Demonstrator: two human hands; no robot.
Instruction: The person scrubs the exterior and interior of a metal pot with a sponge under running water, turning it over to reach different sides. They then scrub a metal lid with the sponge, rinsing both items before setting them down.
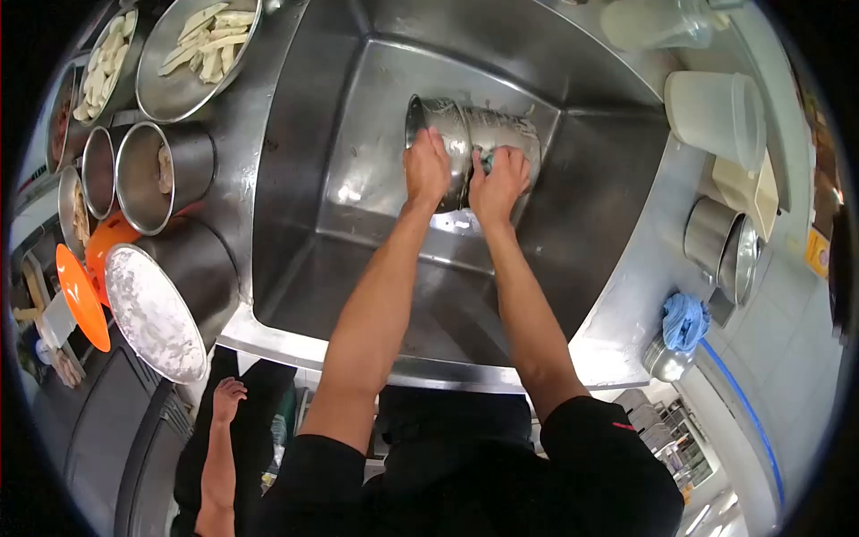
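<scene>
Head camera: At a deep steel sink (586,210), a worker leans over a steel pot (494,123) lying on its side inside, just above the middle of the basin, mouth toward 9 o'clock. The left hand (426,168) presses its fingers against the pot by the rim; whether it also grips the edge cannot be told. The right hand (499,186) is curled around a small greenish item (487,162), held against the wall farther along. Pale streaks mark the upper side, suggesting work in hand but unfinished; how much is done, the view does not show.

Around the sink, on the bench, a bowl (179,100) of pale strips sits at 10 o'clock, a smaller pot (193,170) at 9 and a white-coated container (215,268) at 8. A translucent tub (707,109) stands at 2 o'clock, a steel vessel (710,234) at 3 and a blue cloth (685,322) at 4. Another person's hand (229,399) shows toward 7.
</scene>
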